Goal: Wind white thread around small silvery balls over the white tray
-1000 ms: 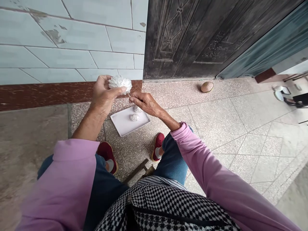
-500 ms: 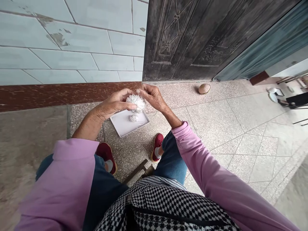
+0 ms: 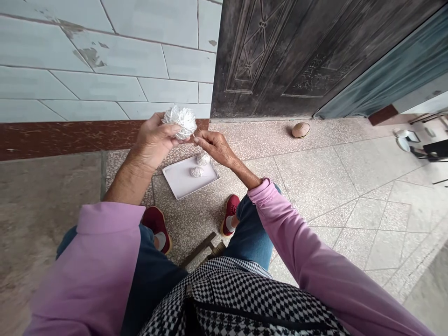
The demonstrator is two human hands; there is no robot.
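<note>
My left hand point(image 3: 154, 140) is closed round a white fluffy ball point(image 3: 179, 120), like a pompom of thin strips, held up in front of the wall. My right hand point(image 3: 213, 147) sits just right of it, fingers pinched at the ball's lower edge on something too fine to make out. Below both hands a white flat tray point(image 3: 178, 182) lies on the floor. Two small silvery-white balls point(image 3: 197, 171) rest on it, the second one point(image 3: 203, 158) near its far edge.
I sit low with knees apart, red shoes point(image 3: 229, 212) on a speckled stone floor. A tiled wall with a dark red skirting point(image 3: 52, 137) is ahead, a dark metal door point(image 3: 280, 51) to its right. A small round tan object point(image 3: 301, 129) lies by the door.
The ball went down over the tray with both hands on it, then rose again to the left. My right hand came off the top and now pinches at its lower edge.
</note>
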